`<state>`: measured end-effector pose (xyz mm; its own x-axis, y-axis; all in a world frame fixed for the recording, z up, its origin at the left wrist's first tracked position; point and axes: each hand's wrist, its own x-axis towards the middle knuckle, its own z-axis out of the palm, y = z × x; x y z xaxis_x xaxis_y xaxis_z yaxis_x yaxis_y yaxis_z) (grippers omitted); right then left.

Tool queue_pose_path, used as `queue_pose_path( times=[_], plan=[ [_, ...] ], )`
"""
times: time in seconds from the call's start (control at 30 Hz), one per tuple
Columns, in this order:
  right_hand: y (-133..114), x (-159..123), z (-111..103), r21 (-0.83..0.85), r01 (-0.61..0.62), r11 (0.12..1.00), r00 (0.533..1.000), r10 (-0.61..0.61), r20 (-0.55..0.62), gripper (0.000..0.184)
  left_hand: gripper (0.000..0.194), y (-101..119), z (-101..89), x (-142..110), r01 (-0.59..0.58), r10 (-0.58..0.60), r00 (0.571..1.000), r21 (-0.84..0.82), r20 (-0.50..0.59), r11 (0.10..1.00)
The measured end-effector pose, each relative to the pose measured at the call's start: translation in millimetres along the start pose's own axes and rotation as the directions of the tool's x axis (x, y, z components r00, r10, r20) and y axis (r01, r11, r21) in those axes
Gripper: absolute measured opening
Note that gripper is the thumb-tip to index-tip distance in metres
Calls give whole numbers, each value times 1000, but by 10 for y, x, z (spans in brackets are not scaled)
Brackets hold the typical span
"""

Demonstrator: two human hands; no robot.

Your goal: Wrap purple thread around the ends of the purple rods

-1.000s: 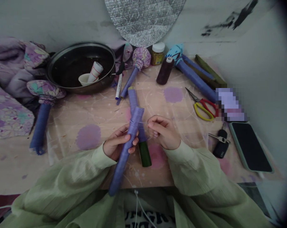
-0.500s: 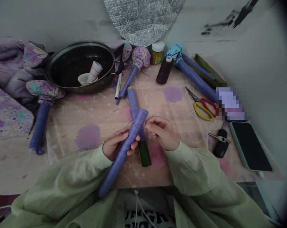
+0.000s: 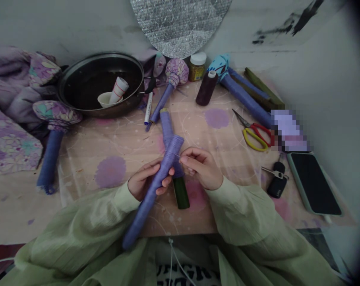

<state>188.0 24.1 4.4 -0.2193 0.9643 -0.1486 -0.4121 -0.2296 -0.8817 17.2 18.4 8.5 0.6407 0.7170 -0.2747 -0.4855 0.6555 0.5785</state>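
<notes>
My left hand [image 3: 148,178] is closed around a stick wrapped in purple thread [image 3: 160,174], tilted with its top end up to the right. My right hand [image 3: 202,167] pinches a thin thread just right of the stick's upper part; the thread runs to the wrapping. Beneath the held stick, a second purple-wrapped stick with a bare dark green end [image 3: 181,193] lies on the table, partly covered.
A black pan [image 3: 102,83] holding a cup stands at the back left. Scissors [image 3: 253,133], keys [image 3: 277,176] and a phone [image 3: 315,183] lie at the right. A dark thread spool [image 3: 206,89] stands behind. Fabric-topped purple sticks [image 3: 51,159] lie around.
The held stick and my right hand have shifted slightly to the left. My left hand keeps its hold, and the things on the table have not moved.
</notes>
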Motion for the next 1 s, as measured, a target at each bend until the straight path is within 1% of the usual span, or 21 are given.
queue_pose_path(
  times=[0.2, 0.37, 0.47, 0.6, 0.67, 0.73, 1.0],
  plan=[
    [3, 11, -2, 8, -3, 1000, 1000, 3, 14, 21, 22, 1, 1, -18, 69, -66, 995, -36, 75, 997],
    [-5, 10, -3, 19, -18, 1000, 1000, 18, 15, 22, 21, 6, -28, -17, 100, -90, 987, -72, 133, 992],
    [-3, 17, -9, 26, -46, 999, 999, 46, 28, 21, 18, 10, -27, -30, 113, -103, 982, -57, 157, 992],
    [16, 35, -15, 53, -80, 995, 996, 78, 38, 21, 26, 8, -8, -67, 73, -73, 993, 4, 90, 997],
    [25, 41, -17, 66, -79, 995, 997, 77, 31, 21, 34, 5, -8, -79, 67, -68, 996, 18, 50, 998],
    [28, 41, -19, 67, -76, 995, 997, 75, 25, 21, 38, 4, -14, -78, 62, -63, 997, 24, 35, 998],
    [15, 22, -25, 45, -40, 998, 999, 40, 7, 19, 31, -16, -38, -21, 15, -15, 1000, 77, -2, 997]
  ],
)
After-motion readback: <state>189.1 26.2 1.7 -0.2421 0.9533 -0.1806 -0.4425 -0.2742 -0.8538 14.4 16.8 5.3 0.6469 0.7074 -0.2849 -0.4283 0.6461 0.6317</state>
